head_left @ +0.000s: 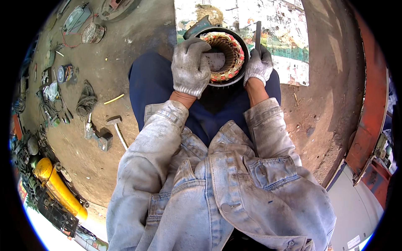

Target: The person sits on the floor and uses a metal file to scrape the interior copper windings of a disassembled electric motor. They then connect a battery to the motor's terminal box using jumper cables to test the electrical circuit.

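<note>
A motor housing (199, 27) with a grey-green outer shell stands between my knees, its open end facing up. Inside it sits a stator winding (237, 58), a ring of copper coils laced with pale and red bands. My left hand (189, 67), in a grey work glove, is closed over the left edge of the winding, fingertips curled into the bore. In my right hand (258, 67), also gloved, a dark flat bar (258, 35) is gripped; it points away from me beside the housing's right rim. The bar's lower end is hidden by the glove.
Under and beyond the housing lies a stained printed sheet (289, 46). To the left on the floor are a hammer (119, 127), a cordless power tool (100, 138), a dark rag (86, 100) and a tin can (65, 73). A yellow cylinder (63, 190) lies at lower left; a red steel beam (370, 104) stands right.
</note>
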